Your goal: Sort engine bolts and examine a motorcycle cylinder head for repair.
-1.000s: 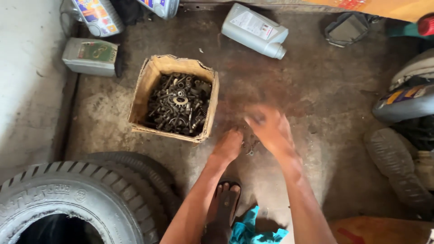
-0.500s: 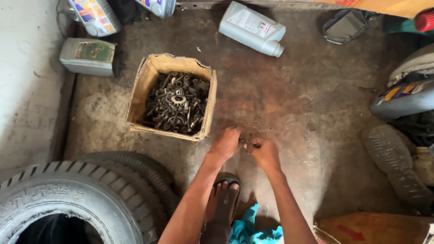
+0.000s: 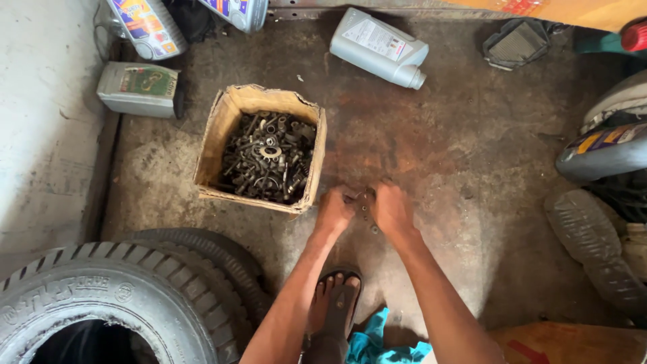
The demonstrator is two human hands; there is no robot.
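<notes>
Floor: stained concrete floor (image 3: 472, 168) spreads under both hands, rust-coloured just beyond the fingertips.
Tyres: two stacked tyres (image 3: 101, 303) lie well to the left of the left hand and nearer the person, the top one with heavy tread.
Box: an open cardboard box (image 3: 229, 125) stands just left of the left hand and a little beyond it, its near right corner close to the knuckles; it is filled with dark bolts, nuts and washers (image 3: 266, 158).
Grey bottle: a grey plastic bottle (image 3: 377, 47) lies on its side well beyond both hands, cap pointing right.
Can: a flat grey can (image 3: 138, 87) lies far beyond and left of the left hand, past the box.
Shoe: a worn dark shoe (image 3: 583, 236) rests well to the right of the right hand.
Foot: a sandalled foot (image 3: 335, 303) sits between the forearms, nearer the person than the hands.
Left hand: the left hand (image 3: 335, 212) is down on the floor, fingers curled in narrow; whether it grips anything I cannot tell.
Right hand: the right hand (image 3: 393, 210) is down beside it, fingers bent inward; what it holds, if anything, is hidden.
Small parts: a few small metal pieces (image 3: 367, 205) lie on the floor between the two hands, touching or just beside the fingertips.
</notes>
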